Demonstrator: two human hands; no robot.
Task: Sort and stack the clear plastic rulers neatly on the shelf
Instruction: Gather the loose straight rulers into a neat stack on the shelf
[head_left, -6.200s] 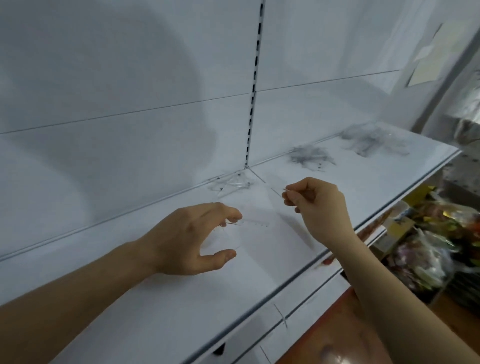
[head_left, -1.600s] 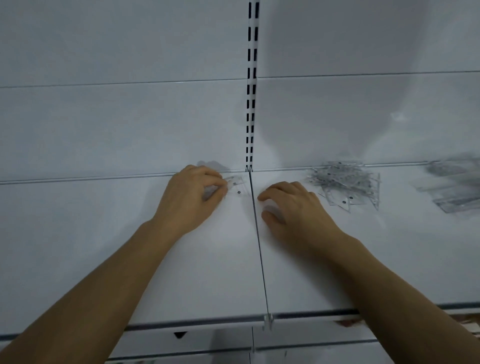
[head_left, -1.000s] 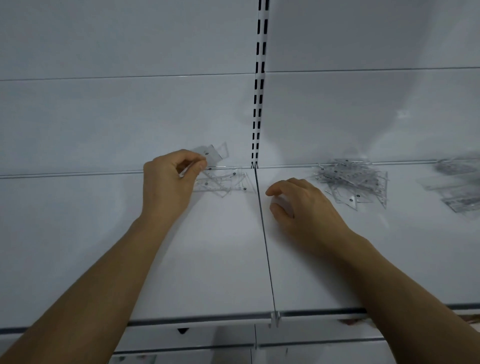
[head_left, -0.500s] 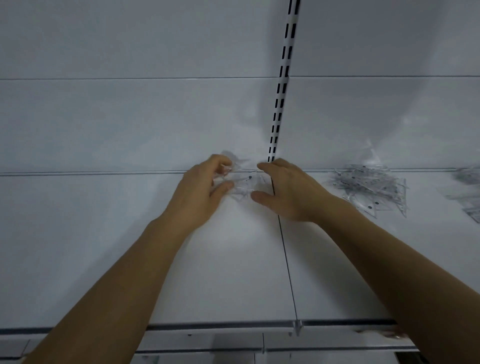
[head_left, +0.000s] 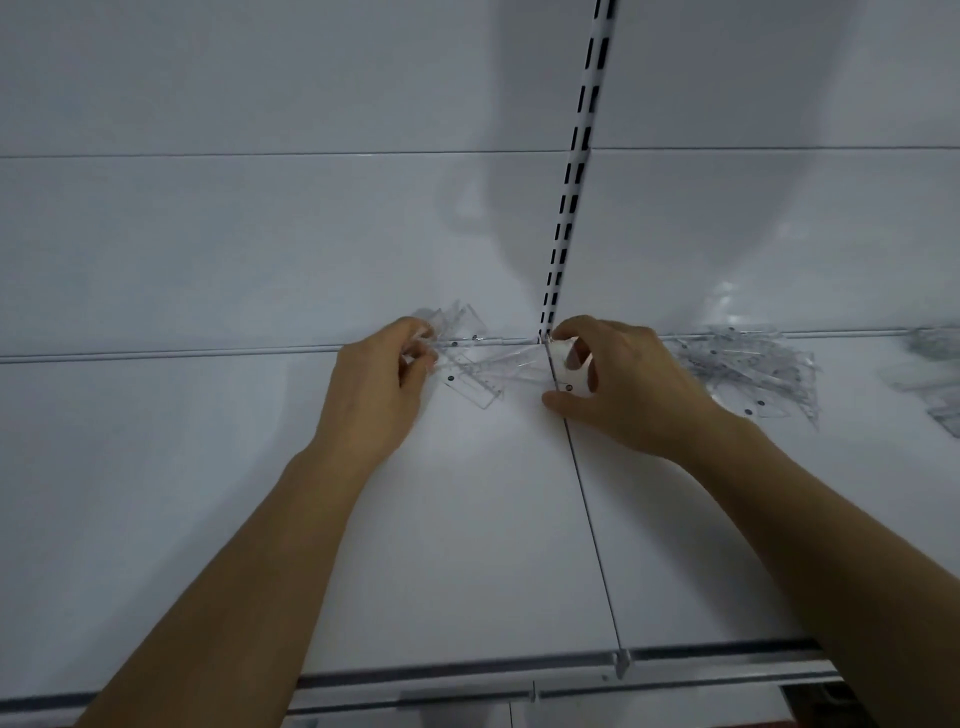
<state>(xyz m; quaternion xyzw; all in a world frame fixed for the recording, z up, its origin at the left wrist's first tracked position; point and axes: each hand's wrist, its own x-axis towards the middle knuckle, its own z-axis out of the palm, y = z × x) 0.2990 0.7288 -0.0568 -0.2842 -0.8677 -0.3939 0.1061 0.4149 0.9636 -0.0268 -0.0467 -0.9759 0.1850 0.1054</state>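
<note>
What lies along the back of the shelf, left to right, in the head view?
Left hand → small cluster of clear plastic rulers → right hand → larger heap of clear plastic rulers → blurred clear pile at the frame edge.

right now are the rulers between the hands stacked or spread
Spread: the rulers fan out at different angles between the left hand and right hand.

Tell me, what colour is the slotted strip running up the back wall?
White, with a column of dark slots: the slotted strip, clearest in the head view.

No text can be read; the scale marks on the clear rulers (head_left: 480, 371) are too small to make out.
</note>
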